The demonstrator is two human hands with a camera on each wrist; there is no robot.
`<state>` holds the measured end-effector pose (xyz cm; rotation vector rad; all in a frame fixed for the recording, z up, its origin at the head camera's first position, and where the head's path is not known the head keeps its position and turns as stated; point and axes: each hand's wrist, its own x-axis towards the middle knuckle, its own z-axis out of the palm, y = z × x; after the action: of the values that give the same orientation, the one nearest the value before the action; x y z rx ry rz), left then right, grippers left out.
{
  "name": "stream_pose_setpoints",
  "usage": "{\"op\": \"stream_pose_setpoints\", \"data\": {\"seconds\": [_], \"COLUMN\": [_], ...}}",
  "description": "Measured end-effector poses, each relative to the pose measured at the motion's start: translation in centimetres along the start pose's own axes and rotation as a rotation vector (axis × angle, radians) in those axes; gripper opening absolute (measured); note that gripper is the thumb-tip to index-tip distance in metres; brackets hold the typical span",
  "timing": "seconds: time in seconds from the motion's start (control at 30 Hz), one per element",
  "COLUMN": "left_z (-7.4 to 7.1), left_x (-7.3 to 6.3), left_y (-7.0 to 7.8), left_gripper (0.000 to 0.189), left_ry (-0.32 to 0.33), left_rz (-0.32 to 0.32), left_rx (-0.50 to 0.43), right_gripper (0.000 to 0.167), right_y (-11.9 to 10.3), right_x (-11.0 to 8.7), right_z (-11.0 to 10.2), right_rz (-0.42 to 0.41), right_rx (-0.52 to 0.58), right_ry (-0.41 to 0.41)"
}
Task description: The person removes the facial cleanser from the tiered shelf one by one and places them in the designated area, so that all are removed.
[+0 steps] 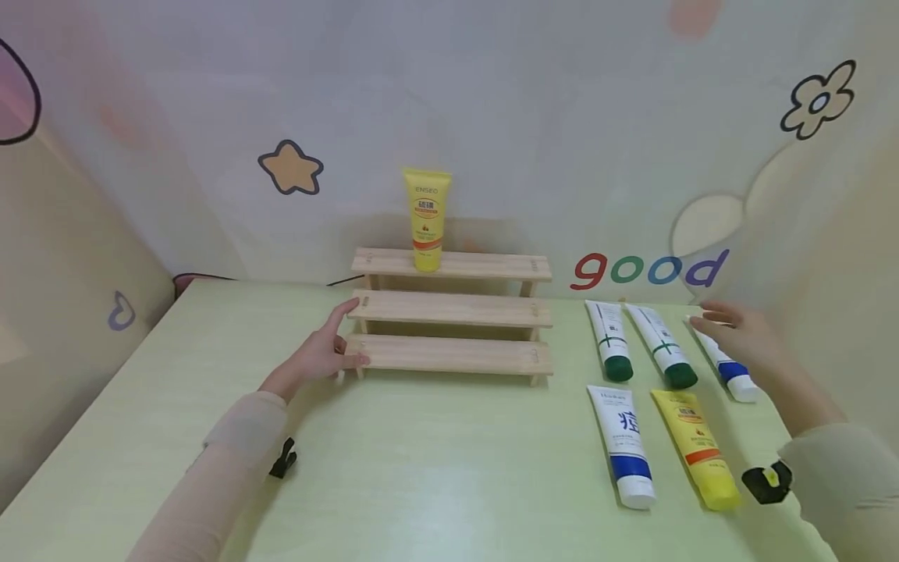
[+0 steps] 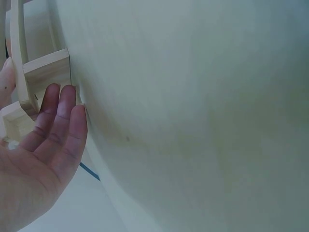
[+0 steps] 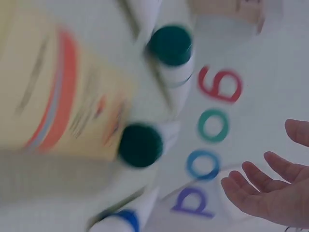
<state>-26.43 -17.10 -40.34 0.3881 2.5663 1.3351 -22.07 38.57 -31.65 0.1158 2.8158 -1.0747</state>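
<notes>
A three-step wooden rack (image 1: 449, 308) stands against the back wall, with a yellow squeeze tube (image 1: 427, 222) upright on its top step. My left hand (image 1: 316, 355) holds the rack's left end, a finger on the middle step and the thumb on the lowest; in the left wrist view the other fingers (image 2: 63, 121) lie along the rack's side. My right hand (image 1: 744, 336) hovers above a white tube with a blue band (image 1: 730, 371), partly covering it. Its fingers (image 3: 258, 183) are loosely bent and hold nothing in the right wrist view.
Two white tubes with green caps (image 1: 609, 343) (image 1: 663, 347) lie right of the rack. Nearer me lie a larger white tube with a blue band (image 1: 623, 445) and another yellow tube (image 1: 697, 449). The back wall (image 1: 534, 140) rises directly behind the table (image 1: 421, 468).
</notes>
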Motion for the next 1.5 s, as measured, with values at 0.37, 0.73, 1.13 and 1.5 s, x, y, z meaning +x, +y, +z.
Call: {"op": "stream_pose_setpoints", "data": {"seconds": [0.37,0.73,1.13,1.5], "left_z": [0.0,0.0,0.1,0.1], "left_x": [-0.1,-0.2,-0.2,-0.2], "left_y": [0.4,0.0,0.3,0.3], "left_gripper": [0.093,0.094,0.093,0.094], "left_ry": [0.01,0.021,0.027,0.028], "left_rz": [-0.006,0.001,-0.022,-0.029], "left_rx": [0.013,-0.007,-0.016,-0.026], "right_gripper": [0.064,0.069,0.072,0.072], "right_y": [-8.5,-15.8,-20.8,-24.8], "right_x": [-0.9,3.0,7.7,11.0], "right_z": [4.3,9.0,13.8,17.5], "right_rz": [-0.233,-0.31,-0.303,-0.205], "right_rx": [0.113,0.469,0.754,0.823], "right_ry": [-0.015,-0.114,-0.15,-0.112]}}
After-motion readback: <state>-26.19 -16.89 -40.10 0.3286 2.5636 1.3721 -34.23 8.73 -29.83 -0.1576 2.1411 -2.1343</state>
